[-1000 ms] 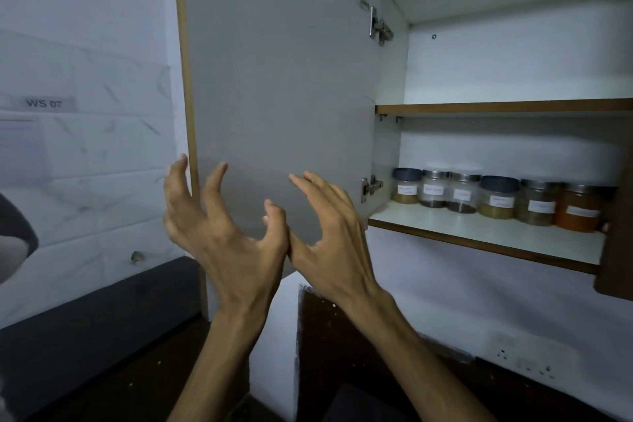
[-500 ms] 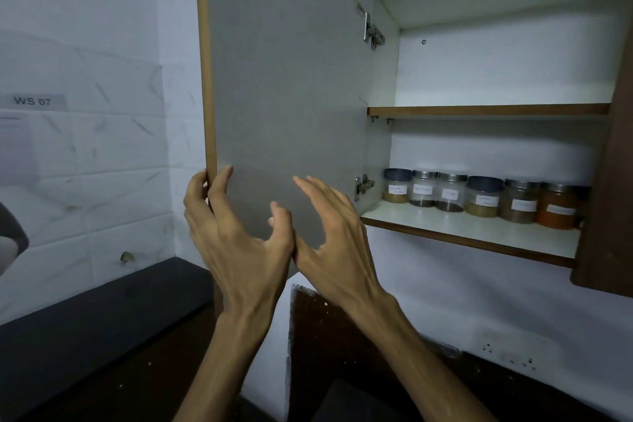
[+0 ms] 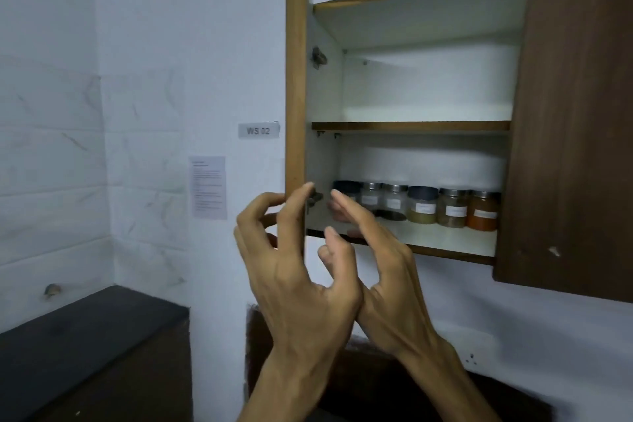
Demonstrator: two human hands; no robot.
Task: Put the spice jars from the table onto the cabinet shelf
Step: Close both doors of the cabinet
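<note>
**Six spice jars lined up on the lower cabinet shelf as both hands rise to the door**

At far left, a dark countertop [image 3: 85, 329] runs along a pale tiled wall [image 3: 51, 164]. A printed paper sheet [image 3: 208, 187] is stuck to the white wall beside it, with a small tag reading "WS 02" [image 3: 258, 130] above and to its right. Next comes the cabinet's left door [image 3: 296, 79], swung out and seen edge-on as a narrow wooden strip. The left hand [image 3: 301, 277] is raised at the door's lower end, fingers curled around the edge, index finger lying across the front of the strip and the others behind it; the thumb stands apart, pointing up. The right hand [image 3: 387, 284] sits just beside it, touching it near the base of the thumb, fingers loosely bent and spread, holding nothing, fingertips reaching in front of the lower shelf [image 3: 445, 240]. On that shelf the spice jars [image 3: 423, 204] stand upright in a row of six against the back, labels facing out; the leftmost is partly hidden behind the right hand's fingers, and the rightmost holds orange powder. The upper shelf [image 3: 411, 126] runs above them. At far right hangs the dark brown right door [image 3: 575, 113], covering that side of the cabinet.
</note>
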